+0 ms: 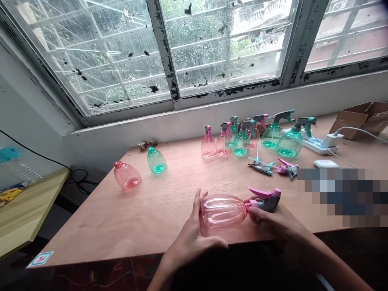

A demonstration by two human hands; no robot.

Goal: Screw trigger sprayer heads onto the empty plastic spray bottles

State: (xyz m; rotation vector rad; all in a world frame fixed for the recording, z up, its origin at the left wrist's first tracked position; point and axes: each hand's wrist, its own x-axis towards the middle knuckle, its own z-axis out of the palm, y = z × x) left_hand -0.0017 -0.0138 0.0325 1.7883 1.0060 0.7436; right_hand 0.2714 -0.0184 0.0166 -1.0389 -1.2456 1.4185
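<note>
A clear pink spray bottle (pixel 224 211) lies sideways above the table's front edge, its grey-and-pink trigger head (pixel 268 199) pointing right. My right hand (pixel 266 218) is closed round the pink collar at the neck, thumb on the near side. At the other end, my left hand (pixel 194 232) is open against the bottle's base. Its fingers reach up past the base and its thumb stands apart below. Beyond the bottle lie loose trigger heads, a grey-and-green one (pixel 261 165) and a pink-and-grey one (pixel 287 169).
Headless pink (pixel 126 176) and green (pixel 157 161) bottles lean or stand at the left. Several bottles with trigger heads, including a green one (pixel 289 143), stand towards the window. A power strip (pixel 318 144), white case (pixel 326 164) and cardboard box (pixel 360 119) are at the right.
</note>
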